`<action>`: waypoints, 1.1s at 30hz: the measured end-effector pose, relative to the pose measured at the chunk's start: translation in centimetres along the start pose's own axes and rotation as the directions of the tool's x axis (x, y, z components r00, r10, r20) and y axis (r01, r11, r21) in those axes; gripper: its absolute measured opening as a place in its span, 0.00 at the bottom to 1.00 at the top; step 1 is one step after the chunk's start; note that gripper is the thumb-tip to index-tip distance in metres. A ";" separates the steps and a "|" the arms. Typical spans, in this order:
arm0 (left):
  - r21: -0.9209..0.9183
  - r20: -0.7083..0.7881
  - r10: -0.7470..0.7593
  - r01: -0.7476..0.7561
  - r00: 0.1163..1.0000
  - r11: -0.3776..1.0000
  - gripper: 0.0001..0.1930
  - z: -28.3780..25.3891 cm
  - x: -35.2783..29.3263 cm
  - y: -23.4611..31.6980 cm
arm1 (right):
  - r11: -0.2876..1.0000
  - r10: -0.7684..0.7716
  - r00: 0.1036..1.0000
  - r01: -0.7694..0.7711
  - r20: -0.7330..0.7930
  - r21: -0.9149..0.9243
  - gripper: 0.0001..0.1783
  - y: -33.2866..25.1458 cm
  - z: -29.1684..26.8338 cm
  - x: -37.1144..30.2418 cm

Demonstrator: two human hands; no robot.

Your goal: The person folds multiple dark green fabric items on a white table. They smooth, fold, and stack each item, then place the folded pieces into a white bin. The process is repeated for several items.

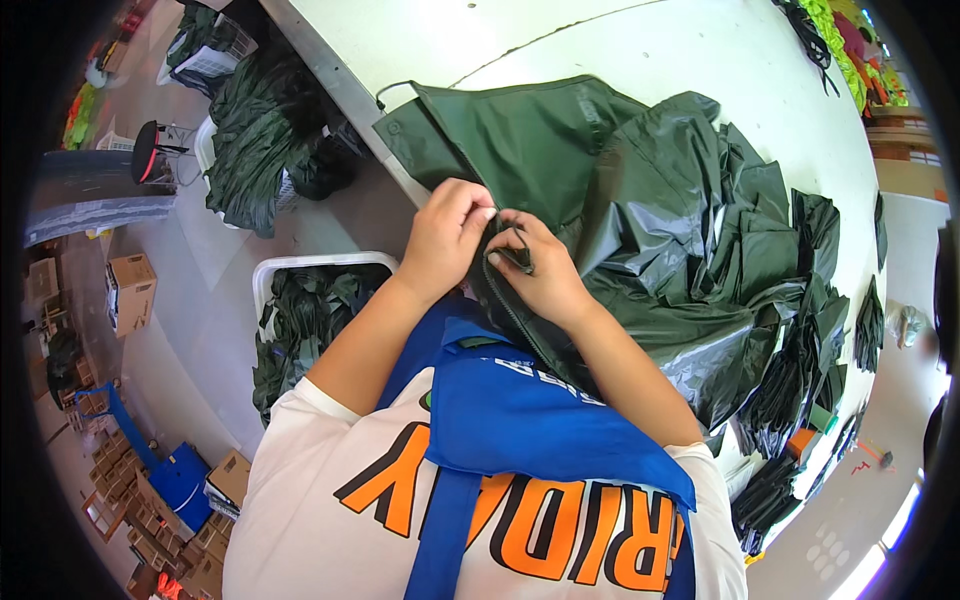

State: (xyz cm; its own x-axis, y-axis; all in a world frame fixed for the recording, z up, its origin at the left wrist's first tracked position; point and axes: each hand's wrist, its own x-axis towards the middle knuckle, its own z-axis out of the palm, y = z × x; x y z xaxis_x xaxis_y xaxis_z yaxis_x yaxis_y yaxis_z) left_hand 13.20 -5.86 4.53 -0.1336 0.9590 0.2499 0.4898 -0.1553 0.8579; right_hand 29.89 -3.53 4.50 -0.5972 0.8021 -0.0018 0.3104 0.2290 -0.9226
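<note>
A dark green waterproof garment (540, 140) with a shiny side lies spread and crumpled over the white table, its near part hanging toward my lap. A zipper (510, 310) runs along its near edge. My left hand (450, 230) pinches the garment's edge at the upper end of the zipper between thumb and fingers. Close beside it, my right hand (545, 268) is closed on the zipper strip, which loops up between its fingers. The slider, if there is one, is hidden by my fingertips. A thin dark cord loop sticks out at the garment's far left corner.
The white table (720, 50) has its edge at my left. Beyond it, a white basket (325, 260) and another farther off hold dark green garments. Stacks of folded dark green pieces (775, 400) lie at the table's right side. A cardboard box (130, 293) stands on the floor.
</note>
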 end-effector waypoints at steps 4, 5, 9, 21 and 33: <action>0.137 -0.112 0.039 -0.024 0.993 0.990 0.05 -0.6 1.4 0.0 | 0.993 -0.002 0.997 0.010 0.072 -0.117 0.07 0.3 -0.7 -0.6; 0.130 -0.182 -0.006 0.030 0.983 0.991 0.05 -1.2 2.1 -0.1 | 0.994 0.010 0.996 -0.001 0.084 -0.106 0.07 0.1 -1.0 -0.8; 0.119 -0.057 0.266 -0.258 0.962 0.959 0.05 -1.1 3.2 0.7 | 0.998 -0.013 0.992 0.020 0.122 -0.056 0.07 -0.6 -2.9 -1.1; -0.196 0.122 -0.011 0.035 0.993 0.980 0.13 1.5 3.6 -3.2 | 0.916 0.315 0.948 -0.291 -0.046 0.275 0.06 -0.2 -6.9 -0.5; -0.318 0.155 -0.232 0.271 0.960 0.908 0.06 5.7 4.1 -4.8 | 0.947 0.309 0.941 -0.317 -0.135 -0.045 0.09 3.1 -1.4 1.7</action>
State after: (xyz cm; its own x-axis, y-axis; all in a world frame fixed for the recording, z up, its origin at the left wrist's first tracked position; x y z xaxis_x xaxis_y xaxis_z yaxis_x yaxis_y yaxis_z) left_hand 15.25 0.21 -1.09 -0.1082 0.9937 -0.0289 0.1346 0.0434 0.9900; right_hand 30.90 -0.63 2.15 -0.3664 0.9004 -0.2346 0.5169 -0.0126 -0.8560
